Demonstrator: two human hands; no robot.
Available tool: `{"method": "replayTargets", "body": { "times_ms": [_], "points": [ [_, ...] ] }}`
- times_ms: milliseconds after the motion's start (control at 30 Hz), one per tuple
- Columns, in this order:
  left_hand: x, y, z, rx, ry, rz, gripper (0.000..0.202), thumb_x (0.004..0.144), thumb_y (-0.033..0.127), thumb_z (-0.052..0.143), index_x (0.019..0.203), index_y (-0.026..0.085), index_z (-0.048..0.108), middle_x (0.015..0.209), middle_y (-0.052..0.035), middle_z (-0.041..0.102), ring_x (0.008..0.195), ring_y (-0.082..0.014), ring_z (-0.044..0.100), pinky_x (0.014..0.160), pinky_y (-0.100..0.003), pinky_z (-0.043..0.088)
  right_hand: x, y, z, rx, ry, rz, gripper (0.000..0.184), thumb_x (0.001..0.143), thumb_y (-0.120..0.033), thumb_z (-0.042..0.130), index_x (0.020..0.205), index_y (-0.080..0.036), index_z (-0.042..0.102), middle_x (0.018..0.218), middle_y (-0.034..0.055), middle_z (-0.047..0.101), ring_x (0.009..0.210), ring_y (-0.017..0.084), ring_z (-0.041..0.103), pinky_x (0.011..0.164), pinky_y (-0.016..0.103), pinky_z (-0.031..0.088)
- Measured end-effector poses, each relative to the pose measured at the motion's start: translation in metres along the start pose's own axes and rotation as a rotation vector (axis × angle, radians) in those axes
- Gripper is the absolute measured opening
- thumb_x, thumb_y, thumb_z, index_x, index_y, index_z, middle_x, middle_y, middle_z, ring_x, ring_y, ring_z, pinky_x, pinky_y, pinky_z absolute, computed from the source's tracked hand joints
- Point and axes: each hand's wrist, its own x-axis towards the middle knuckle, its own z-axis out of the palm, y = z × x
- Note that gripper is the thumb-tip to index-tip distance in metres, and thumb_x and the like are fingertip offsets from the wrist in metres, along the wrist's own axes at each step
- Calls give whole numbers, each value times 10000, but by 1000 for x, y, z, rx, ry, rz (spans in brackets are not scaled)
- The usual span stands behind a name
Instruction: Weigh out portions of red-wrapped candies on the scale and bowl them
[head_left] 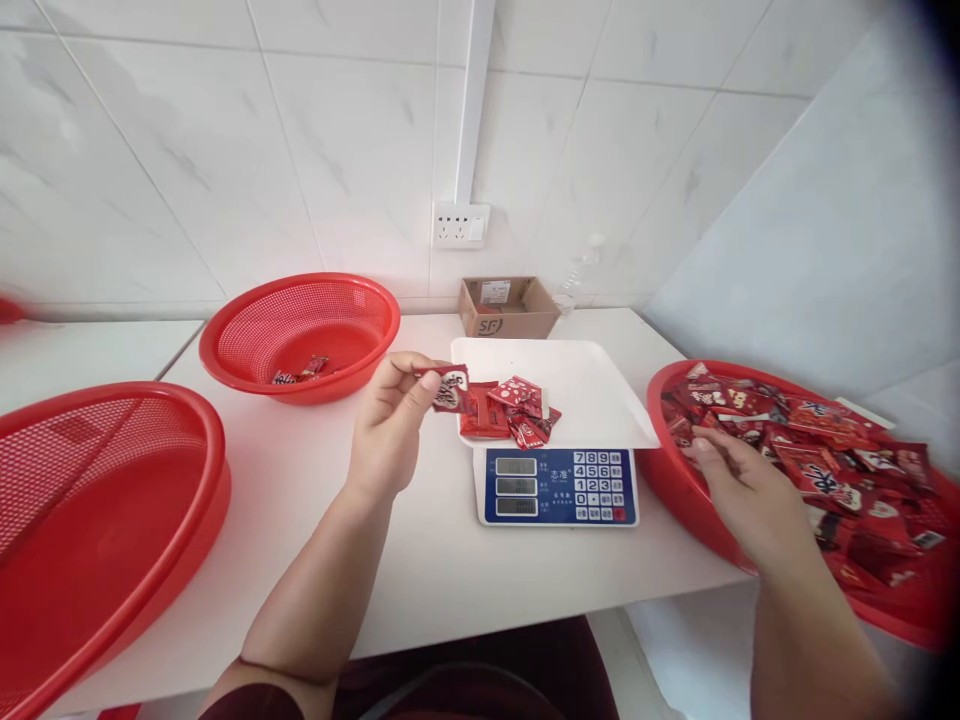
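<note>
Between the thumb and fingers of my left hand [394, 420] is a small red snack packet [451, 388] with dark lettering on a pale patch. It is held up at the left edge of the white scale tray [592, 390]. Several red packets [487, 412] lie in a loose pile on the tray's left side. My right hand [750, 500] reaches over the left rim of a red basket [694, 515] full of mixed red packets [817, 480]. Its fingertips are pinched at a small red packet [680, 432] near that rim.
The scale's blue keypad panel [561, 487] faces me. A red mesh basket [300, 290] with a few packets stands at the back left, and another red basket [112, 500] at the front left. Behind the tray are a cardboard box [510, 308] and a clear plastic object [577, 280] by the wall.
</note>
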Motion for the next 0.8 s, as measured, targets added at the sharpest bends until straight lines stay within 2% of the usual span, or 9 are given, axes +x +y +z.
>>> {"method": "replayTargets", "body": {
  "times_ms": [100, 200, 333, 400, 500, 567, 633, 700, 800],
  "points": [
    [6, 5, -1, -287, 66, -285, 97, 873, 306, 581, 860, 222, 535, 817, 10, 685, 728, -138, 677, 719, -303, 564, 0, -5, 0, 37, -41, 44, 502, 800, -519, 442, 1160, -217, 618, 1116, 92, 666, 986, 258, 613, 925, 409, 435],
    [14, 11, 0, -450, 209, -495, 142, 940, 224, 448, 874, 173, 562, 830, -6, 681, 663, -85, 660, 714, -228, 555, -3, -10, 1, 25, -16, 49, 473, 764, -505, 469, 1103, -232, 653, 1100, 85, 670, 923, 258, 621, 865, 401, 463],
    [19, 15, 3, -540, 359, -533, 196, 947, 112, 379, 947, 141, 574, 893, -38, 684, 804, -101, 680, 809, -259, 554, -4, -6, 4, 35, -2, 26, 484, 753, -526, 466, 1107, -255, 653, 1068, 73, 682, 907, 253, 623, 842, 397, 461],
    [19, 15, 3, -533, 349, -528, 239, 926, 46, 375, 1024, 159, 561, 897, -35, 687, 792, -90, 679, 750, -224, 561, -4, -4, 5, 11, -11, 15, 500, 752, -532, 456, 1115, -249, 652, 1059, 78, 684, 893, 252, 622, 835, 394, 457],
    [14, 14, 3, -481, 190, -535, 277, 926, 71, 412, 1141, 189, 541, 743, 4, 665, 490, -33, 573, 428, -84, 434, -4, -3, 6, -20, -18, -24, 516, 766, -525, 433, 1136, -233, 644, 1082, 83, 676, 900, 247, 618, 844, 383, 449],
    [8, 12, 3, -406, 49, -482, 241, 927, 173, 483, 1159, 205, 543, 617, 42, 617, 327, -13, 398, 302, -80, 281, -4, -5, 6, -31, -19, -49, 509, 782, -512, 420, 1141, -225, 639, 1113, 87, 667, 916, 245, 619, 854, 381, 446],
    [0, 11, 7, -286, -43, -396, 227, 907, 284, 552, 1123, 217, 554, 518, 76, 550, 298, -15, 338, 290, -84, 245, -6, -7, 4, -33, 1, -66, 502, 791, -506, 419, 1129, -211, 644, 1116, 99, 665, 925, 250, 624, 866, 385, 449],
    [-11, 9, 14, -129, -143, -349, 258, 882, 360, 589, 1097, 222, 556, 511, 82, 522, 339, -31, 416, 313, -86, 288, -13, -11, 3, 5, 79, -113, 481, 802, -505, 423, 1089, -196, 655, 1117, 111, 664, 976, 263, 620, 903, 393, 446],
    [-32, 3, 29, 142, -423, -362, 386, 862, 382, 604, 1211, 239, 518, 716, 21, 638, 506, -85, 591, 406, -138, 435, -33, -15, 5, 160, 58, -265, 408, 837, -512, 448, 1005, -209, 662, 1030, 94, 693, 976, 259, 635, 852, 363, 501]
  ]
}}
